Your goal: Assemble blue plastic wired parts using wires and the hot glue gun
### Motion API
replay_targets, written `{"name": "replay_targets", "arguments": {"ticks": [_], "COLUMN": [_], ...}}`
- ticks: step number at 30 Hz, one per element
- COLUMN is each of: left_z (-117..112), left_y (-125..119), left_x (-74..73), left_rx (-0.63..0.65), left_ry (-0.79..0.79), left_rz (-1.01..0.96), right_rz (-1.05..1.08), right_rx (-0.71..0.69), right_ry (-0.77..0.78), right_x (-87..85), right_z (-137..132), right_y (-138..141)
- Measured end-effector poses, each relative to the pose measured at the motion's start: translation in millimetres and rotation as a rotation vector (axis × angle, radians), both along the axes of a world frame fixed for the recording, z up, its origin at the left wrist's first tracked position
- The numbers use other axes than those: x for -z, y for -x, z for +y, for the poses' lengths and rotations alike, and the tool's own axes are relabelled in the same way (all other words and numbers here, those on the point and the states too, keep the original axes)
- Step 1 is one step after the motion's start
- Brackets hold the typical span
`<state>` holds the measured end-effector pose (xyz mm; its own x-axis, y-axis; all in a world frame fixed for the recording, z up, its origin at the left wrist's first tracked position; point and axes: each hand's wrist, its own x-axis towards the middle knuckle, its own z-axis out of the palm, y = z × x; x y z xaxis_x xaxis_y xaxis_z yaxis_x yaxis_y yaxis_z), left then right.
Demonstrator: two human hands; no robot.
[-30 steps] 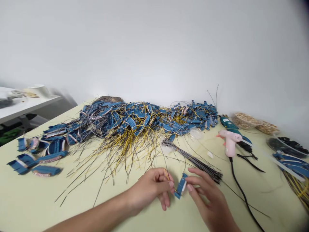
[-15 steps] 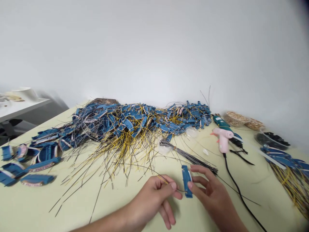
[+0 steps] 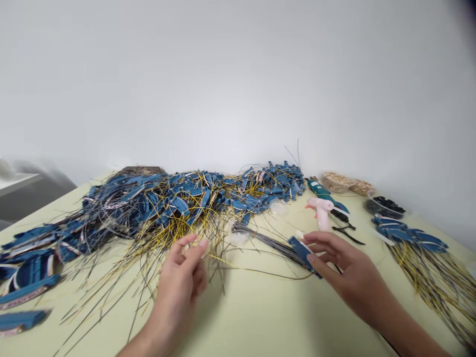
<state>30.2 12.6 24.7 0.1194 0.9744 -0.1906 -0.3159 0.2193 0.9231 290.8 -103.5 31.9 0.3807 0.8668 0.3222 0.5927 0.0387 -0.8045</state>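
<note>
Between the thumb and fingers of my right hand (image 3: 334, 260) is a small blue plastic piece (image 3: 299, 250) with a pale edge, tilted over the table. A thin yellow-and-dark wire (image 3: 260, 270) runs leftward from the piece's lower end, sagging slightly. Its far end shows close to my left hand (image 3: 182, 277). That hand is raised, its fingers loosely curled and the thumb near the index finger, and I see nothing held in it. Behind the blue piece lies a tied bundle of grey wires (image 3: 269, 240).
A tangled heap of blue pieces with wires (image 3: 178, 198) stretches along the back. To the right are a pink glue gun (image 3: 320, 210), a green tool (image 3: 318, 188), bowls of beige bits (image 3: 336, 182), a bowl of black parts (image 3: 385, 206) and more wired blue pieces (image 3: 409, 233).
My left hand has moved left, away from the blue piece and along the wire, letting the wire go. My right hand has turned the blue piece to a slant. The view has shifted right.
</note>
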Motion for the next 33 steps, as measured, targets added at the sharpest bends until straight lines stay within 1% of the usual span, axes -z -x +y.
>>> {"name": "replay_targets", "arguments": {"ticks": [2, 3, 4, 5, 6, 9, 10, 11, 12, 14, 16, 17, 19, 20, 21, 22, 23, 25, 27, 29, 31, 33], "left_z": [3.1, 2.3, -0.4, -4.8, -10.7, -32.2, -39.0, -45.2, -50.8, -60.9, -71.3, -76.9, -88.1, -93.1, -97.0, -99.9, -101.5, -101.8, -100.2, -97.9, -92.7, -80.0], "left_y": [5.9, 8.2, 9.5, 9.4, 7.7, -7.2, -14.3, -21.6, -28.5, -40.2, -48.1, -50.9, -54.6, -55.4, -55.4, -54.4, -52.3, -44.8, -34.6, -25.0, -18.9, -17.2], "left_x": [-7.4, -11.1, -15.1, -19.6, -24.6, -42.9, -49.1, -54.4, -58.3, -59.8, -51.0, -43.2, -23.4, -13.0, -3.5, 4.8, 11.4, 19.5, 21.6, 19.1, 13.1, 4.1], "left_rx": [-0.255, -0.35, -0.393, -0.377, -0.308, 0.063, 0.175, 0.254, 0.338, 0.501, 0.627, 0.663, 0.694, 0.708, 0.73, 0.767, 0.802, 0.847, 0.867, 0.865, 0.828, 0.735], "left_ry": [-0.304, -0.459, -0.605, -0.734, -0.85, -1.171, -1.224, -1.217, -1.158, -0.972, -0.722, -0.579, -0.287, -0.184, -0.118, -0.086, -0.095, -0.211, -0.422, -0.642, -0.809, -0.909], "left_rz": [0.076, 0.121, 0.182, 0.26, 0.35, 0.641, 0.69, 0.714, 0.726, 0.717, 0.671, 0.636, 0.563, 0.541, 0.544, 0.56, 0.597, 0.733, 0.919, 1.064, 1.18, 1.302], "right_rz": [-0.091, -0.143, -0.216, -0.306, -0.407, -0.669, -0.71, -0.738, -0.756, -0.762, -0.749, -0.742, -0.73, -0.714, -0.69, -0.662, -0.633, -0.589, -0.575, -0.584, -0.607, -0.632], "right_rx": [0.008, 0.013, 0.013, 0.003, -0.019, -0.105, -0.121, -0.122, -0.113, -0.086, -0.053, -0.042, -0.043, -0.059, -0.083, -0.11, -0.136, -0.174, -0.189, -0.178, -0.175, -0.202], "right_ry": [-0.026, -0.047, -0.084, -0.13, -0.184, -0.35, -0.388, -0.417, -0.443, -0.465, -0.461, -0.453, -0.425, -0.405, -0.38, -0.357, -0.325, -0.261, -0.205, -0.162, -0.131, -0.108], "right_x": [-12.0, -18.8, -26.2, -33.9, -41.8, -63.2, -68.5, -72.4, -74.6, -74.1, -67.1, -61.5, -46.7, -37.7, -27.7, -16.9, -5.3, 19.1, 42.3, 60.9, 71.6, 73.5], "right_z": [-2.7, -4.2, -5.6, -6.9, -8.1, -11.2, -12.3, -13.4, -14.6, -17.6, -21.3, -23.3, -27.1, -28.5, -29.2, -29.3, -28.5, -24.4, -17.5, -9.0, -0.1, 8.6], "right_y": [-3.7, -3.8, -2.7, -0.5, 2.8, 15.8, 20.1, 23.8, 26.9, 30.6, 31.8, 31.8, 31.1, 30.5, 29.7, 28.6, 27.2, 23.2, 18.4, 13.9, 11.5, 11.8]}}
